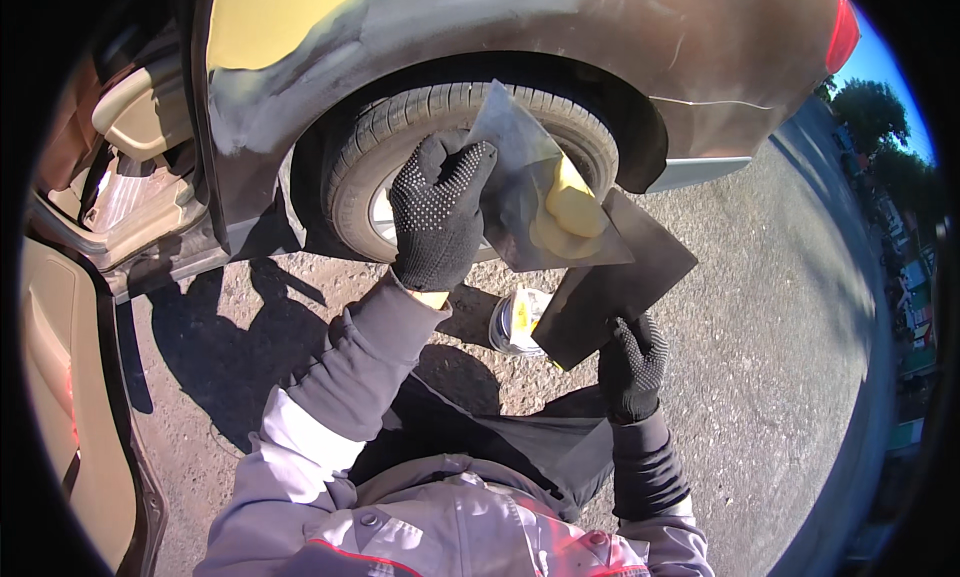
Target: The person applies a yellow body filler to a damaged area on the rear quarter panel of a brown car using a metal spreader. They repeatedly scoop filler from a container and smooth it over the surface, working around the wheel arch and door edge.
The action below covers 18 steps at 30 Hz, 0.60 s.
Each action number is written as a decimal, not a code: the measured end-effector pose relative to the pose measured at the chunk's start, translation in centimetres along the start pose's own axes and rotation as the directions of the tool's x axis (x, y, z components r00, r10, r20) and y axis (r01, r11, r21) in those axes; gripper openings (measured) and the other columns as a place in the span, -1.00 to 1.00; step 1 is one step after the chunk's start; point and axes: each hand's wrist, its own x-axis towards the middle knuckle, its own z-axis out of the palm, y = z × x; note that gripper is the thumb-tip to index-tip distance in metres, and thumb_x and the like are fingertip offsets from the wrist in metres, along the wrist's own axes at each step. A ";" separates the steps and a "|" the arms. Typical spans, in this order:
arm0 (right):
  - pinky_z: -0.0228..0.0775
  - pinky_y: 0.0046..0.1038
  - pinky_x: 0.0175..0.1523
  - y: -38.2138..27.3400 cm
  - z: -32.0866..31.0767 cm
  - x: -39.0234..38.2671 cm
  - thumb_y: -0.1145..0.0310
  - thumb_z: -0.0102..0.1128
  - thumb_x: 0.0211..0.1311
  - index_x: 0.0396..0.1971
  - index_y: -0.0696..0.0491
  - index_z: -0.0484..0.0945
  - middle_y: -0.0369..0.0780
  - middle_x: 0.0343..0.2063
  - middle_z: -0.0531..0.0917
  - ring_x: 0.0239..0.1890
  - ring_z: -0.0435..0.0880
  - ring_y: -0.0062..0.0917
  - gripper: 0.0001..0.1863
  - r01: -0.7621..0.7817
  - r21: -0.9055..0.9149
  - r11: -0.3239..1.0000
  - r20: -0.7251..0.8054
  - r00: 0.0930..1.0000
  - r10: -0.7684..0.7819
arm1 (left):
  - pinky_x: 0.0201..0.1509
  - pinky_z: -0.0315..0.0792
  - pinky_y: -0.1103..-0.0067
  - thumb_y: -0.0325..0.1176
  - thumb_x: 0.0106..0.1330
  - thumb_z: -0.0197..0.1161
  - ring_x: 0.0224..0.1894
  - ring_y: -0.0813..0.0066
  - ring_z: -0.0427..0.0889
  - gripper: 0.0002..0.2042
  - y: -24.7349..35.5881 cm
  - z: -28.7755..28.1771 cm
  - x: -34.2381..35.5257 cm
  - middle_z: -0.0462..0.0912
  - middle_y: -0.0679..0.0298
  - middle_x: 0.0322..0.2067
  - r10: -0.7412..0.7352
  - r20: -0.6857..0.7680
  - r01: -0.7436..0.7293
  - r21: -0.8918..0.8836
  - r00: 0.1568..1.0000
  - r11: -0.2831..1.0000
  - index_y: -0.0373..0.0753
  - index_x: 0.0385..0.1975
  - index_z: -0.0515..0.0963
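My left hand (pixel 440 212), in a black glove with white dots, is closed on the edge of a translucent flat sheet (pixel 510 127). A lump of yellow paste, like body filler (pixel 572 202), lies on that sheet. My right hand (pixel 633 367), gloved the same way, grips the near corner of a dark, thin rectangular plate (pixel 615 282). The plate's far part overlaps the sheet's lower right edge; whether they touch, I cannot tell. Both are held in front of the car's wheel (pixel 360 157). Below them on the ground stands an open-looking can (pixel 510 322) with yellow on it, partly hidden by the plate.
The brown car's rear fender (pixel 560 22) arches over the wheel, with grey sanded patches and a yellow filled area (pixel 270 22). At left, an open car door (pixel 70 347) stands beside the beige interior. Rough pavement (pixel 760 327) stretches to the right, with trees beyond.
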 end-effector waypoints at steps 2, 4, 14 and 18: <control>0.40 -0.49 0.25 -0.9 -0.2 0.7 0.51 0.11 0.49 0.21 0.19 0.50 -0.23 0.00 0.67 0.10 0.59 -0.54 -0.65 -0.037 0.102 0.994 -0.014 0.999 0.038 | 0.05 0.56 0.32 -0.60 0.29 0.19 -0.05 0.05 0.66 -0.74 -0.8 -0.4 0.7 0.64 0.03 -0.11 -0.155 0.019 0.156 -0.174 0.988 0.972 -0.32 -0.06 0.67; 0.41 -0.46 0.26 -2.4 0.1 1.4 0.48 0.10 0.51 0.26 0.17 0.47 -0.22 0.04 0.66 0.13 0.60 -0.52 -0.63 0.055 0.153 0.987 -0.020 0.998 -0.052 | 0.07 0.53 0.40 -0.60 0.33 0.18 -0.04 0.12 0.66 -0.78 -1.6 -0.9 -0.3 0.63 0.02 -0.07 -0.096 0.099 0.106 -0.099 0.990 0.989 -0.38 -0.07 0.65; 0.52 -0.45 0.14 -2.4 0.9 -1.2 0.62 0.18 0.41 0.07 0.23 0.62 -0.16 -0.04 0.71 -0.02 0.68 -0.49 -0.73 0.097 0.225 0.970 0.035 0.994 -0.108 | -0.26 0.49 0.57 -0.43 0.43 0.31 -0.37 0.55 0.61 -0.89 1.1 0.6 -7.6 0.66 0.30 -0.40 -0.582 0.481 0.702 -0.671 0.656 0.237 -0.35 -0.25 0.58; 0.48 -0.45 0.17 -0.6 0.7 -1.5 0.57 0.10 0.47 0.13 0.18 0.56 -0.22 -0.02 0.69 0.03 0.64 -0.53 -0.71 0.024 0.099 0.995 -0.028 0.999 -0.021 | -0.11 0.54 0.44 -0.51 0.37 0.27 -0.24 0.29 0.67 -0.90 1.3 -0.2 -1.8 0.68 0.11 -0.26 -0.364 0.162 0.395 -0.491 0.917 0.777 -0.36 -0.19 0.62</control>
